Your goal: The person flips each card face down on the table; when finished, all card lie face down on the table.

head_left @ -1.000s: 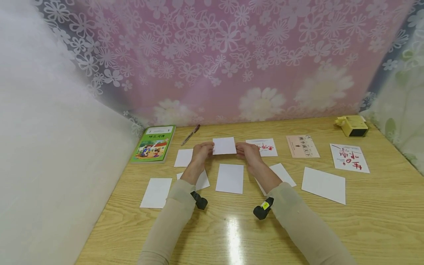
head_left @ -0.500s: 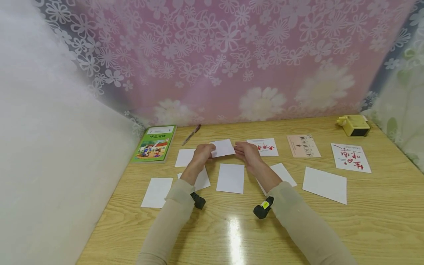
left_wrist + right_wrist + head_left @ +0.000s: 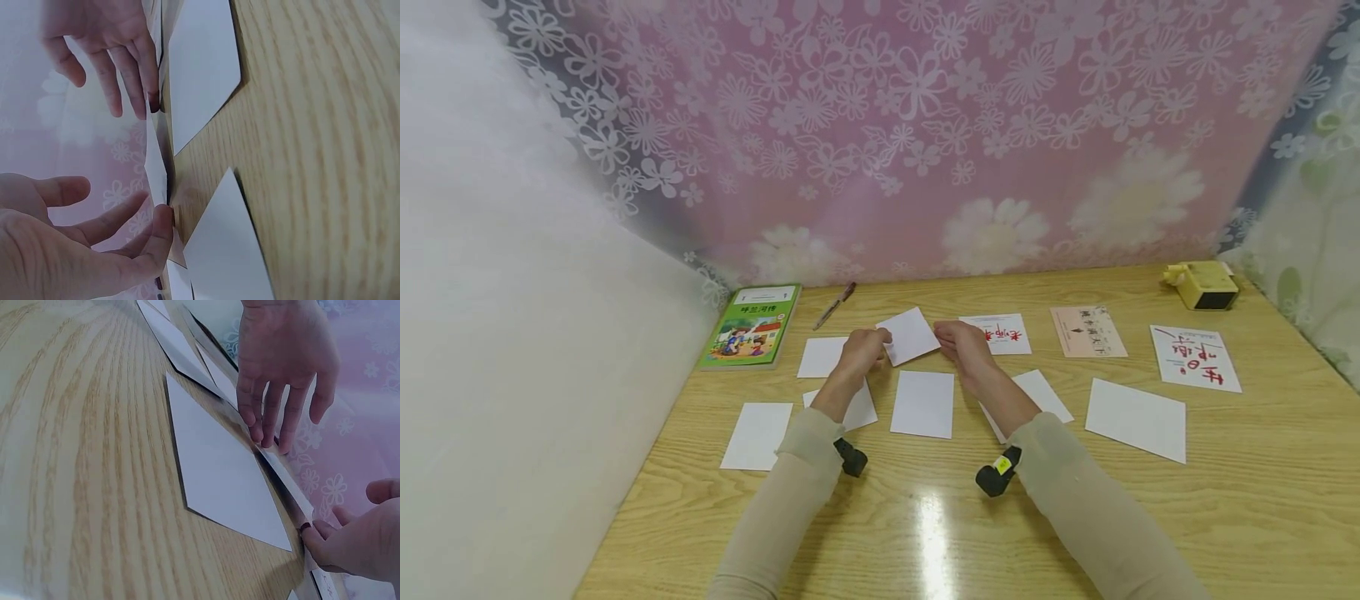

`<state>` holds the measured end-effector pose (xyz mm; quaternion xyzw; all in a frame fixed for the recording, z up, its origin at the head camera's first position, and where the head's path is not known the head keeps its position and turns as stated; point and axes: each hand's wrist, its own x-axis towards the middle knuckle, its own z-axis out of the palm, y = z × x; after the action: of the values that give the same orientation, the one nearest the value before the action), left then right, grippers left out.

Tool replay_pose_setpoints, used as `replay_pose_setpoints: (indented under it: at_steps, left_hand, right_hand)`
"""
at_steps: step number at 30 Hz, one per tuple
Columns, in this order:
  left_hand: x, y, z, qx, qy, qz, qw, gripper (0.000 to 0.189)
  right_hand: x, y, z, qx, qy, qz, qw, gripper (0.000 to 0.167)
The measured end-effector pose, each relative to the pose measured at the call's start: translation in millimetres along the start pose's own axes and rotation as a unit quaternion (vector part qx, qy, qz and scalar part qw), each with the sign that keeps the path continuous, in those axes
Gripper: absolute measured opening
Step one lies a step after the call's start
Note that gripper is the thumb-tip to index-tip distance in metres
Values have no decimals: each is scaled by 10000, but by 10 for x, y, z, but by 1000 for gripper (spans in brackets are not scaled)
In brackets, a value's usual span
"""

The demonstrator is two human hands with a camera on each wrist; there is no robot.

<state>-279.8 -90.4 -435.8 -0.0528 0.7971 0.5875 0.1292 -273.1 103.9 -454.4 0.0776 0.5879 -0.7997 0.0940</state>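
A blank white card (image 3: 908,337) is turned at an angle between both hands. My left hand (image 3: 861,354) is at its left edge, fingers slightly bent and fingertips touching it. At the right corner, my right hand (image 3: 964,343) has its fingers extended, their tips against the card. Both thumbs stand away from the card in the wrist views, where the left hand (image 3: 81,244) and right hand (image 3: 362,540) face each other. Seen edge-on, the card (image 3: 156,165) looks slightly raised along one side. Just nearer lies another blank card (image 3: 922,404), flat on the table.
More blank cards lie around, such as one card (image 3: 756,436) at left and one card (image 3: 1135,419) at right. Behind are a red-lettered card (image 3: 1195,358), a pink card (image 3: 1087,332), a green book (image 3: 751,327), a pen (image 3: 833,306) and a yellow object (image 3: 1201,285).
The card between the hands has turned counterclockwise from nearly straight to slanted. It dipped at the half-second mark and now shows more of its face. Both hands have barely moved.
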Motion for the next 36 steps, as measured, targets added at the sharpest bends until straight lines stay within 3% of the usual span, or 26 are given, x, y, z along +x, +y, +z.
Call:
replay_pose_setpoints:
  at_steps: [3,11,20,24,29,32,36]
  left_hand:
    - [-12,-7,-2,33,-20,7,10000,35]
    - [-28,-2,16,182,5,-17,9998,50]
    - [-73,86,130,74,-158,285,9994,53]
    - [-61,139,225,-236,-401,392,9981,53]
    - [-5,225,418,-759,-776,431,9932,51]
    - [27,270,540,-1095,-883,313,9896,52]
    - [74,301,694,-1564,-954,72,9830,55]
  right_hand:
    - [-8,-5,5,-62,-8,2,10000,51]
    - [-66,-34,-21,-273,-22,-23,9996,50]
    - [-112,-219,-419,-698,65,-276,9972,49]
    - [-144,-326,-676,-615,252,-298,9973,47]
    - [-230,-435,-996,-106,378,-191,9990,26]
    - [-280,-471,-1142,216,356,-139,9990,20]
    - [-318,-489,-1240,186,302,-157,9992,18]
